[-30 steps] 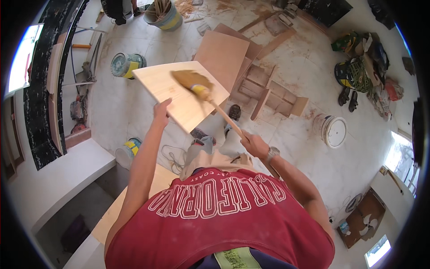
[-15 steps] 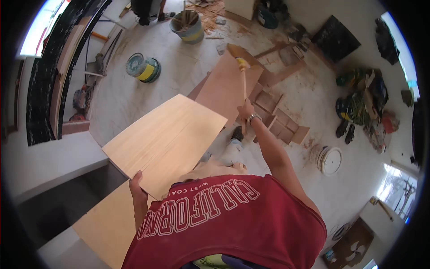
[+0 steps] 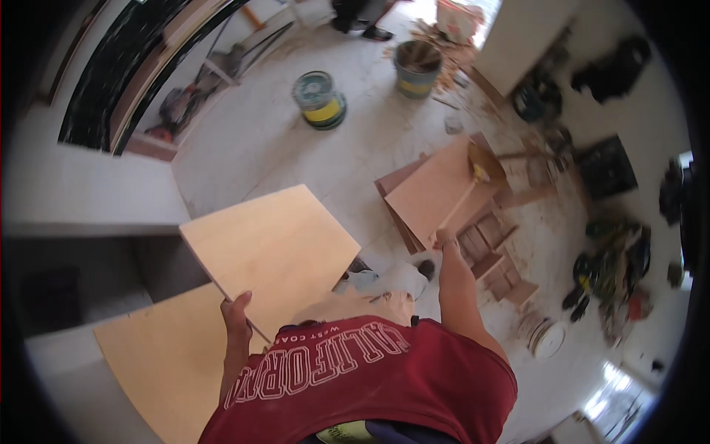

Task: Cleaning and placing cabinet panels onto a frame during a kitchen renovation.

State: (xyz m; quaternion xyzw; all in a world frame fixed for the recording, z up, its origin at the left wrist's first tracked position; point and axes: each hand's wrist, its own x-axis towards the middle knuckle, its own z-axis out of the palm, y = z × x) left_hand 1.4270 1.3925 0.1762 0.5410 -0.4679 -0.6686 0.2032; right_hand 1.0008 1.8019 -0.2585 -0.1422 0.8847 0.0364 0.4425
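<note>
Bucket (image 3: 416, 86) contains wooden sticks (image 3: 420, 55) (right grip (image 3: 444, 240) holds the broom (image 3: 479, 175)).

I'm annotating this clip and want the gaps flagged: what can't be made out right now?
In the head view:
Pale board: underside hidden by its own upper face.
Left hand: any fingers beneath the board, hidden by it.
Right hand: exact finger placement on the broom, blurred and small.
Another person: upper body cut off by the top edge.
</note>
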